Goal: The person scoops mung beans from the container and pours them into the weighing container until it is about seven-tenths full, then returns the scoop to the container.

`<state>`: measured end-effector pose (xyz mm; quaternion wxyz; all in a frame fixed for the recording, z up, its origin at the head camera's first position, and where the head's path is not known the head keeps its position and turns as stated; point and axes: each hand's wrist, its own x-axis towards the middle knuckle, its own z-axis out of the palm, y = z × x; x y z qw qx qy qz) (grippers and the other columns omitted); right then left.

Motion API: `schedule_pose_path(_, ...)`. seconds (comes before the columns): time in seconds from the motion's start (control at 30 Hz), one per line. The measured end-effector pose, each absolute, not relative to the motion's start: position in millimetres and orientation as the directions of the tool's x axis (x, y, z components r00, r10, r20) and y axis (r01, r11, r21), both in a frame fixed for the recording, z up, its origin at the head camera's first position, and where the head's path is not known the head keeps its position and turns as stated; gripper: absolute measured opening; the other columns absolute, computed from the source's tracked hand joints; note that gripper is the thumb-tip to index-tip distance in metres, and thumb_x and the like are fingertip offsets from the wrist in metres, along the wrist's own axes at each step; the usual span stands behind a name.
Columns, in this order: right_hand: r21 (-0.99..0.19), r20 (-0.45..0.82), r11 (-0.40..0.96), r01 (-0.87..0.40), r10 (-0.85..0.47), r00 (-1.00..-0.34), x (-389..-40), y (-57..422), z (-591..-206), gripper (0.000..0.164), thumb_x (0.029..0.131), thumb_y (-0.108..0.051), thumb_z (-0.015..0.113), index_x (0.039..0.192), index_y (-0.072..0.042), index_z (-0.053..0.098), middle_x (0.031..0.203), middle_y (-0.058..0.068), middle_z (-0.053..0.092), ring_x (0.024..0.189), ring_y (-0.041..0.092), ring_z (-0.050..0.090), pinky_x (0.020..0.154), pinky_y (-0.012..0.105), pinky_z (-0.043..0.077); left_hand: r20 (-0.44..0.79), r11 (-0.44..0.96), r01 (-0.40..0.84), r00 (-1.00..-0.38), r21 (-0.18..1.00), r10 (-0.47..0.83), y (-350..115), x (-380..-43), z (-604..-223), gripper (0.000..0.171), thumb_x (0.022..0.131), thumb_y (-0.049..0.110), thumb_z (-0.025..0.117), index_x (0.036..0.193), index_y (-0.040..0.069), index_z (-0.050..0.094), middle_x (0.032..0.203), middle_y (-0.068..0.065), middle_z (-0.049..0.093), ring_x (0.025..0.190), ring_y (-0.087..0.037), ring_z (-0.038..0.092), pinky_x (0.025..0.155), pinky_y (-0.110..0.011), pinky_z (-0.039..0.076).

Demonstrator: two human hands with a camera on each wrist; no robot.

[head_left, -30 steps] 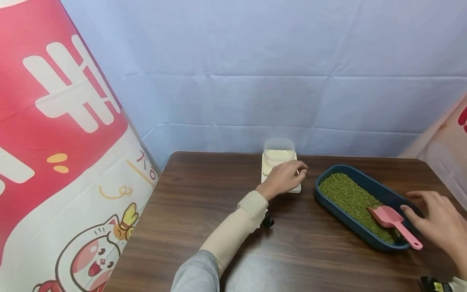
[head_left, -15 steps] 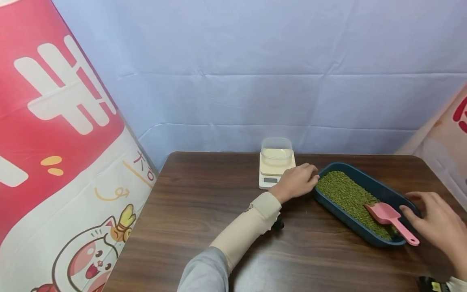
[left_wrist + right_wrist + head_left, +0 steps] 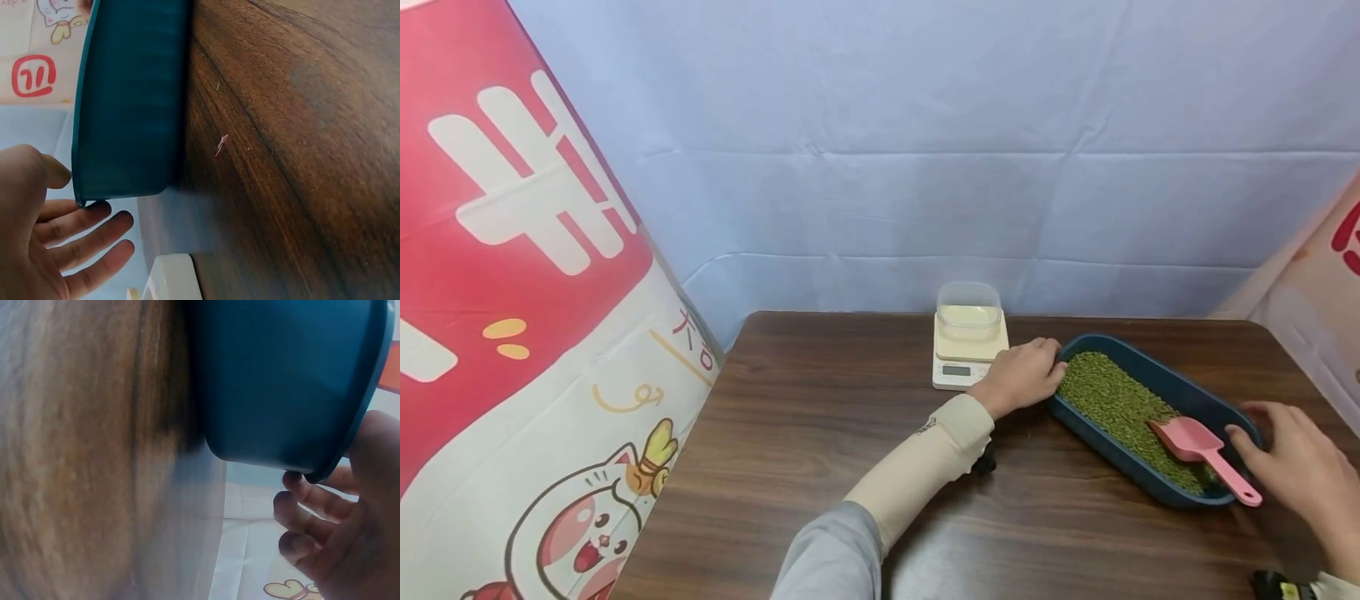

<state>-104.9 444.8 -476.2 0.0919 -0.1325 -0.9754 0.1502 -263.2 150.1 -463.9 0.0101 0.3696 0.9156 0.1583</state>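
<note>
A long dark-blue tub (image 3: pixel 1138 468) of green granules (image 3: pixel 1108 393) sits on the right part of the table. My left hand (image 3: pixel 1021 375) is at its left end; in the left wrist view the thumb lies by the rim and fingers reach beneath it. My right hand (image 3: pixel 1303 458) holds the opposite end, fingertips under the rim in the right wrist view. A pink scoop (image 3: pixel 1195 442) lies on the granules, its handle over the tub's near right edge. Left of the tub is a white kitchen scale (image 3: pixel 942 375) bearing a clear plastic container (image 3: pixel 968 321).
The dark wooden table (image 3: pixel 820 400) ends at a pale blue cloth backdrop (image 3: pixel 880 208). A red and white printed banner (image 3: pixel 587 350) hangs on the left, another printed sheet (image 3: pixel 1337 275) on the right.
My left hand has moved right from over the scale to the tub's left end, uncovering the scale's display. The right hand has stayed at the tub's right end.
</note>
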Motion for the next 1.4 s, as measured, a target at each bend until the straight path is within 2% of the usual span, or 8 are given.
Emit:
schedule_pose_path(0.23, -0.288, 0.064, 0.913, 0.29, 0.32, -0.945, -104, 448, -475, 0.049, 0.092, -0.02, 0.058, 0.12, 0.017, 0.04, 0.108, 0.043, 0.047, 0.096, 0.06, 0.045, 0.077, 0.075, 0.04, 0.102, 0.686, 0.68, -0.725, 0.259, 0.681, 155, -265, -470, 0.037, 0.105, 0.037, 0.035, 0.133, 0.018, 0.051, 0.11, 0.009, 0.058, 0.077, 0.0, 0.055, 0.055, -0.016, 0.049)
schedule_pose_path(0.37, -0.286, 0.041, 0.908, 0.306, 0.33, -0.943, -104, 448, -473, 0.047, 0.095, -0.022, 0.053, 0.121, 0.015, 0.039, 0.097, 0.04, 0.052, 0.086, 0.057, 0.049, 0.069, 0.07, 0.042, 0.094, 0.702, 0.679, -0.73, 0.216, 0.677, 157, -267, -470, 0.036, 0.106, 0.037, 0.035, 0.131, 0.018, 0.052, 0.107, 0.008, 0.058, 0.077, -0.001, 0.056, 0.056, -0.017, 0.05)
schedule_pose_path(0.47, -0.302, 0.03, 0.904, 0.302, 0.326, -0.945, -104, 448, -472, 0.043, 0.096, -0.019, 0.049, 0.121, 0.015, 0.039, 0.092, 0.037, 0.053, 0.077, 0.05, 0.051, 0.064, 0.065, 0.043, 0.078, 0.716, 0.672, -0.737, 0.188, 0.671, 160, -268, -471, 0.031, 0.106, 0.036, 0.035, 0.119, 0.021, 0.058, 0.103, 0.008, 0.056, 0.078, -0.003, 0.056, 0.059, -0.02, 0.053)
schedule_pose_path(0.6, -0.313, 0.024, 0.901, 0.3, 0.323, -0.946, -104, 448, -472, 0.039, 0.096, -0.014, 0.045, 0.121, 0.016, 0.039, 0.094, 0.037, 0.051, 0.075, 0.047, 0.051, 0.063, 0.064, 0.042, 0.058, 0.723, 0.666, -0.742, 0.183, 0.668, 161, -268, -472, 0.025, 0.106, 0.033, 0.036, 0.102, 0.023, 0.06, 0.093, 0.007, 0.053, 0.074, -0.004, 0.054, 0.058, -0.021, 0.052)
schedule_pose_path(0.73, -0.315, 0.03, 0.902, 0.295, 0.32, -0.947, -104, 447, -471, 0.038, 0.097, -0.015, 0.045, 0.12, 0.015, 0.04, 0.096, 0.039, 0.05, 0.077, 0.05, 0.05, 0.064, 0.065, 0.042, 0.044, 0.717, 0.661, -0.741, 0.222, 0.67, 160, -268, -471, 0.023, 0.106, 0.03, 0.036, 0.097, 0.022, 0.057, 0.081, 0.007, 0.051, 0.065, -0.005, 0.052, 0.053, -0.021, 0.046)
schedule_pose_path(1.13, -0.327, 0.032, 0.9, 0.288, 0.315, -0.949, -104, 448, -472, 0.039, 0.098, -0.015, 0.045, 0.123, 0.015, 0.039, 0.1, 0.04, 0.049, 0.08, 0.052, 0.051, 0.064, 0.067, 0.043, 0.009, 0.699, 0.634, -0.743, 0.331, 0.669, 157, -264, -473, 0.023, 0.106, 0.026, 0.034, 0.11, 0.016, 0.054, 0.071, 0.004, 0.053, 0.052, -0.007, 0.049, 0.043, -0.019, 0.038)
schedule_pose_path(1.4, -0.321, 0.024, 0.903, 0.287, 0.311, -0.95, -107, 449, -476, 0.039, 0.099, -0.015, 0.044, 0.124, 0.014, 0.038, 0.105, 0.043, 0.047, 0.087, 0.057, 0.049, 0.066, 0.069, 0.043, 0.024, 0.672, 0.628, -0.737, 0.392, 0.675, 150, -260, -477, 0.026, 0.105, 0.024, 0.034, 0.122, 0.011, 0.05, 0.063, 0.002, 0.052, 0.041, -0.009, 0.04, 0.035, -0.02, 0.032)
